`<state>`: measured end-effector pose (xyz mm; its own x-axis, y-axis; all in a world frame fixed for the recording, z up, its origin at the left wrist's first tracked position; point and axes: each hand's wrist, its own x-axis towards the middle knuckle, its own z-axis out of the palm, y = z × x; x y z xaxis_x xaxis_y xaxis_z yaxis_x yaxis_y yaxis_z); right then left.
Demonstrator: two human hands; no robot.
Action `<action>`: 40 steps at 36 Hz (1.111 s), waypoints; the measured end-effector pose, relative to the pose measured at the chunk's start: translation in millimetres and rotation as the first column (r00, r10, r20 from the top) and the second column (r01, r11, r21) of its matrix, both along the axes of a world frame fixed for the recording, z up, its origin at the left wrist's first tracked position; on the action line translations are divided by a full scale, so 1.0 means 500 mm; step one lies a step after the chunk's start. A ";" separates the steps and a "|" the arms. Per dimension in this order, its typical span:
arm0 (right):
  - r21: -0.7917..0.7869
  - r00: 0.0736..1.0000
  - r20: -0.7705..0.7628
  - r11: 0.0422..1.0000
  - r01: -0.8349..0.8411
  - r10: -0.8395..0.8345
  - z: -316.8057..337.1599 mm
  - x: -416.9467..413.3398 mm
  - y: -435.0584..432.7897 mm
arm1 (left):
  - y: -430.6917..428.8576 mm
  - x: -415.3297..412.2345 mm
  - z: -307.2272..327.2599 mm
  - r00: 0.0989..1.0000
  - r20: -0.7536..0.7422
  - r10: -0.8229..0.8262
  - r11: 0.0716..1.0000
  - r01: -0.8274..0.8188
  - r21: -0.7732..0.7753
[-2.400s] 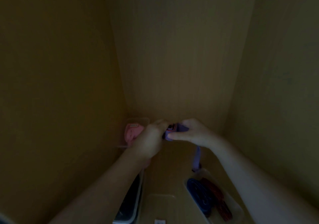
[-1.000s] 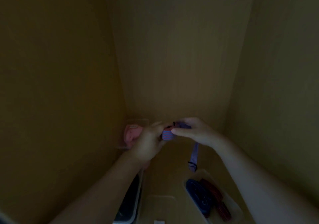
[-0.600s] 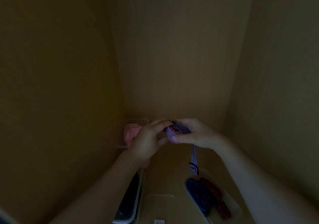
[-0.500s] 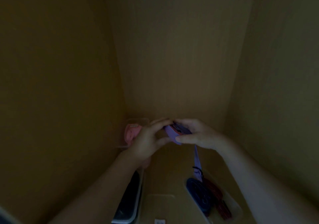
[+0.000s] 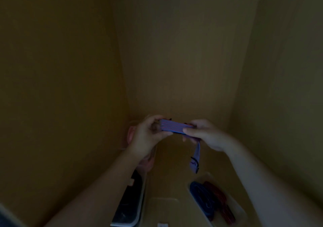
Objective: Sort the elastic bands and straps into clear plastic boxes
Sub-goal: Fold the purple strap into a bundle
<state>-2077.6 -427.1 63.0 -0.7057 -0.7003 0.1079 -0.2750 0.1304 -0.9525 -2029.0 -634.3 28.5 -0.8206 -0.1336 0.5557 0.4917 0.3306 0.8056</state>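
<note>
A purple striped strap (image 5: 173, 128) is stretched flat between my two hands in a dim wooden cupboard. My left hand (image 5: 148, 136) pinches its left end and my right hand (image 5: 204, 134) pinches its right end. The strap's loose tail (image 5: 195, 162) hangs down below my right hand, above a clear plastic box (image 5: 232, 204) at the lower right that holds a blue rolled strap (image 5: 201, 197) and a red one (image 5: 218, 197).
A clear box with pink bands (image 5: 130, 134) stands in the back left corner, partly behind my left hand. Another box with dark contents (image 5: 129, 204) lies under my left forearm. Wooden walls close in at the left, the back and the right.
My hands have moved apart and pulled the bunched strap out into a flat strip between them. The hanging tail has shifted slightly right.
</note>
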 end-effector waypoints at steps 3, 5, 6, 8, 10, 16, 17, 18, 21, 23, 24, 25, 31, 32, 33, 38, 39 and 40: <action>-0.093 0.992 0.109 0.994 -0.050 0.060 -0.004 -0.005 0.004 | 0.011 0.006 0.013 0.978 0.096 -0.186 0.971 0.169 0.166; -0.138 0.981 0.181 0.989 -0.052 0.077 -0.006 -0.006 0.003 | 0.018 0.009 0.020 0.966 0.095 -0.242 0.957 0.221 0.190; -0.151 0.974 0.211 0.987 -0.049 0.080 -0.006 -0.006 0.003 | 0.019 0.008 0.024 0.966 0.088 -0.245 0.953 0.223 0.206; -0.113 0.973 0.227 0.993 -0.023 0.048 -0.003 -0.008 0.002 | 0.018 0.007 0.025 0.974 0.080 -0.212 0.956 0.190 0.224; -0.001 0.982 0.180 0.999 0.053 -0.052 0.001 -0.011 0.004 | 0.015 0.008 0.027 0.982 0.081 -0.171 0.963 0.149 0.225; -0.023 0.975 0.199 0.994 0.108 -0.101 0.005 -0.019 0.002 | 0.025 0.010 0.029 0.987 0.014 -0.160 0.940 0.148 0.309; -0.064 0.969 0.235 0.994 0.088 -0.071 0.003 -0.020 -0.001 | 0.032 0.013 0.030 0.982 0.019 -0.188 0.932 0.172 0.318; -0.108 0.961 0.273 0.992 0.069 -0.037 0.000 -0.018 -0.005 | 0.040 0.015 0.029 0.976 0.030 -0.215 0.934 0.197 0.299; -0.172 0.948 0.317 0.985 0.030 0.026 -0.005 -0.011 -0.012 | 0.058 0.019 0.024 0.972 0.056 -0.229 0.953 0.212 0.216; -0.115 0.955 0.297 0.993 0.021 0.014 -0.002 -0.007 -0.012 | 0.056 0.018 0.025 0.975 0.066 -0.212 0.956 0.193 0.223; -0.068 0.959 0.282 0.997 0.021 -0.001 0.000 -0.006 -0.011 | 0.052 0.017 0.024 0.974 0.084 -0.210 0.957 0.188 0.221; -0.027 0.964 0.264 0.999 0.024 -0.016 -0.001 -0.007 -0.008 | 0.049 0.018 0.026 0.973 0.103 -0.207 0.961 0.182 0.208; 0.115 0.994 0.037 0.989 0.096 -0.101 -0.015 -0.025 0.013 | 0.024 0.014 0.046 0.946 0.242 -0.215 0.973 0.186 0.138; 0.102 0.993 0.013 0.988 0.114 -0.116 -0.019 -0.028 0.013 | 0.020 0.013 0.047 0.939 0.274 -0.210 0.976 0.185 0.114; 0.083 0.992 -0.001 0.988 0.127 -0.128 -0.023 -0.031 0.012 | 0.018 0.013 0.048 0.931 0.303 -0.203 0.979 0.182 0.096; 0.076 0.987 -0.056 0.985 0.157 -0.153 -0.033 -0.035 0.005 | 0.019 0.013 0.038 0.847 0.470 -0.249 0.968 0.233 0.092; 0.079 0.986 -0.061 0.984 0.158 -0.154 -0.032 -0.035 0.005 | 0.021 0.012 0.036 0.836 0.485 -0.258 0.966 0.239 0.101; 0.086 0.986 -0.066 0.984 0.159 -0.153 -0.031 -0.036 0.007 | 0.023 0.011 0.034 0.833 0.486 -0.263 0.965 0.239 0.111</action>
